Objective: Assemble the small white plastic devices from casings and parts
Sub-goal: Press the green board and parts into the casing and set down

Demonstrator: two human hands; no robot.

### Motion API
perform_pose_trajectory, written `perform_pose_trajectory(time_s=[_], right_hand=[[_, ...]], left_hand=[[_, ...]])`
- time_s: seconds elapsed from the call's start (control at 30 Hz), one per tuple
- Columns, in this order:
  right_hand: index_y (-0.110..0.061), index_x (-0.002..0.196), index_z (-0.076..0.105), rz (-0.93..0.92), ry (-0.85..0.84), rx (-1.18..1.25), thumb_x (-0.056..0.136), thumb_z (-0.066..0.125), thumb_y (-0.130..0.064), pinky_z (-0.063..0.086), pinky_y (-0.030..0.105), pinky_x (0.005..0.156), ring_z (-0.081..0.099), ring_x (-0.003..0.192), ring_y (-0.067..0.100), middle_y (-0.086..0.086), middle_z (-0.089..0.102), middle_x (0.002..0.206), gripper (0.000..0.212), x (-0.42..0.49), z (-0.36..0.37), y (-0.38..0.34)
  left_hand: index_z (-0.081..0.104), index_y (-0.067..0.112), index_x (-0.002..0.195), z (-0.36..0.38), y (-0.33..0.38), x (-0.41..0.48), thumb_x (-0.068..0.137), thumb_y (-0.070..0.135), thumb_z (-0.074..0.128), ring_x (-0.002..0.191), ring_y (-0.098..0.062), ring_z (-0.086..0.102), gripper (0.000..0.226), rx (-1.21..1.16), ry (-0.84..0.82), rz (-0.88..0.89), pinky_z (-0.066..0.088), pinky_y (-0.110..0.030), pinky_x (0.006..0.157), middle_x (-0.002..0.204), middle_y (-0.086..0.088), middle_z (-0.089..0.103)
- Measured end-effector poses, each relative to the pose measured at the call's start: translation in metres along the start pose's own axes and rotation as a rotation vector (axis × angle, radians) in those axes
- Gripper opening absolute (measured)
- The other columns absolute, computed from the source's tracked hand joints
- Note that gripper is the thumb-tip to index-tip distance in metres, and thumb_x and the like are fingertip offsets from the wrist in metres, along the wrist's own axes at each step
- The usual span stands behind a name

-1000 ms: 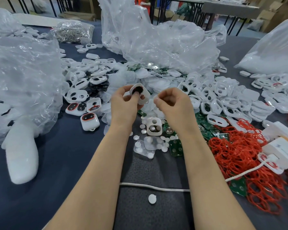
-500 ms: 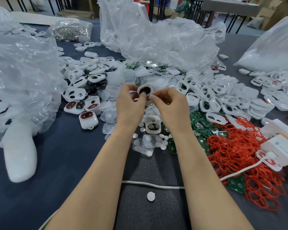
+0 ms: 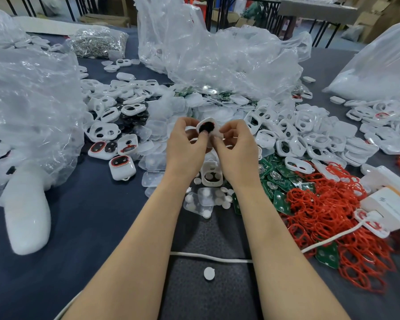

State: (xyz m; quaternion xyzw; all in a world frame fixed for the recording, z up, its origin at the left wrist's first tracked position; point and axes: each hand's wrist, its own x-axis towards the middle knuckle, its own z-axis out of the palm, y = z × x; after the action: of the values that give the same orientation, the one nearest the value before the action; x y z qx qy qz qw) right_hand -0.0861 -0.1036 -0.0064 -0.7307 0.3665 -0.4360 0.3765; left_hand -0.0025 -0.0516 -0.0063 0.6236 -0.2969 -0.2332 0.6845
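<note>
- Above the cluttered table [image 3: 83, 227], a white casing [image 3: 207, 128] shows black and red parts.
- Long axis slants down-right, open face toward the camera.
- Left hand [image 3: 187, 150] and right hand [image 3: 237, 150] both pinch it.

dark blue tabletop [image 3: 56, 227] | grey table [image 3: 321, 10] behind | cardboard boxes [image 3: 383, 10]

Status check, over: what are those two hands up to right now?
Left hand and right hand both pinching one white casing, black part inside. Held above the table. Nothing in the way.

Both hands raised together, left hand [image 3: 187, 144], right hand [image 3: 237, 146], fingers pinching
</note>
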Motion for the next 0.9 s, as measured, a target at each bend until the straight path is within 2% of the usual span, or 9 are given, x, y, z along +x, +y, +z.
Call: perform_pose_trajectory(time_s=[0.07, 0.17, 0.27, 0.4, 0.6, 0.77, 0.9], right_hand=[[-0.016, 0.095, 0.049, 0.038, -0.006, 0.045, 0.087, 0.066, -0.011, 0.046, 0.016, 0.066, 0.055, 0.073, 0.006, -0.005, 0.057, 0.082, 0.02, 0.0004, -0.0008, 0.0012], [-0.016, 0.096, 0.051, 0.072, -0.035, 0.073, 0.087, 0.066, -0.012, 0.046, 0.016, 0.069, 0.054, 0.073, 0.002, -0.01, 0.056, 0.081, 0.018, 0.0018, -0.0017, 0.0026], [-0.013, 0.095, 0.055, 0.128, -0.057, 0.116, 0.087, 0.066, -0.013, 0.048, 0.019, 0.072, 0.057, 0.076, 0.008, -0.006, 0.059, 0.083, 0.014, 0.0032, -0.0036, 0.003], [-0.017, 0.09, 0.054, 0.218, -0.07, 0.179, 0.087, 0.067, -0.016, 0.05, 0.026, 0.074, 0.06, 0.081, 0.015, -0.001, 0.061, 0.085, 0.013, 0.0047, -0.0064, 0.0028], [-0.016, 0.09, 0.056, 0.281, -0.076, 0.247, 0.086, 0.068, -0.014, 0.051, 0.029, 0.076, 0.06, 0.079, 0.014, 0.004, 0.062, 0.087, 0.013, 0.0051, -0.0053, 0.0014], [-0.016, 0.087, 0.058, 0.323, -0.073, 0.308, 0.086, 0.067, -0.015, 0.05, 0.02, 0.067, 0.06, 0.073, 0.011, 0.003, 0.063, 0.082, 0.01, 0.0055, -0.0035, 0.0011], [-0.015, 0.084, 0.06, 0.344, -0.022, 0.391, 0.084, 0.068, -0.01, 0.046, 0.011, 0.057, 0.059, 0.059, -0.002, -0.002, 0.062, 0.074, 0.009, 0.0064, -0.0047, 0.0]], left_hand=[[0.05, 0.024, 0.09, -0.0003, 0.0007, 0.0001, 0.093, 0.008, 0.058, 0.078, -0.014, 0.069, 0.018, -0.016, -0.01, -0.013, 0.059, -0.028, 0.074, 0.095, -0.012, 0.068], [0.051, 0.022, 0.091, -0.0015, 0.0021, -0.0002, 0.092, 0.006, 0.058, 0.079, -0.017, 0.069, 0.018, -0.021, -0.026, -0.026, 0.059, -0.028, 0.074, 0.094, -0.013, 0.069], [0.052, 0.02, 0.094, -0.0016, 0.0031, -0.0018, 0.09, 0.004, 0.059, 0.079, -0.019, 0.07, 0.018, -0.004, -0.056, -0.02, 0.058, -0.029, 0.075, 0.091, -0.012, 0.07], [0.052, 0.022, 0.095, 0.0003, 0.0055, -0.0052, 0.086, 0.0, 0.059, 0.085, -0.025, 0.07, 0.024, 0.057, -0.092, 0.026, 0.057, -0.042, 0.085, 0.093, -0.011, 0.071], [0.051, 0.025, 0.094, 0.0007, 0.006, -0.0057, 0.086, -0.001, 0.057, 0.081, -0.02, 0.069, 0.029, 0.078, -0.088, 0.046, 0.057, -0.043, 0.085, 0.09, -0.005, 0.071], [0.05, 0.029, 0.093, 0.0019, 0.006, -0.0066, 0.088, 0.002, 0.057, 0.084, -0.022, 0.07, 0.028, 0.11, -0.081, 0.087, 0.056, -0.046, 0.086, 0.095, -0.007, 0.071], [0.052, 0.029, 0.1, 0.0029, 0.0045, -0.0064, 0.091, 0.008, 0.058, 0.087, -0.019, 0.07, 0.024, 0.095, -0.077, 0.097, 0.056, -0.041, 0.086, 0.102, -0.004, 0.07]])
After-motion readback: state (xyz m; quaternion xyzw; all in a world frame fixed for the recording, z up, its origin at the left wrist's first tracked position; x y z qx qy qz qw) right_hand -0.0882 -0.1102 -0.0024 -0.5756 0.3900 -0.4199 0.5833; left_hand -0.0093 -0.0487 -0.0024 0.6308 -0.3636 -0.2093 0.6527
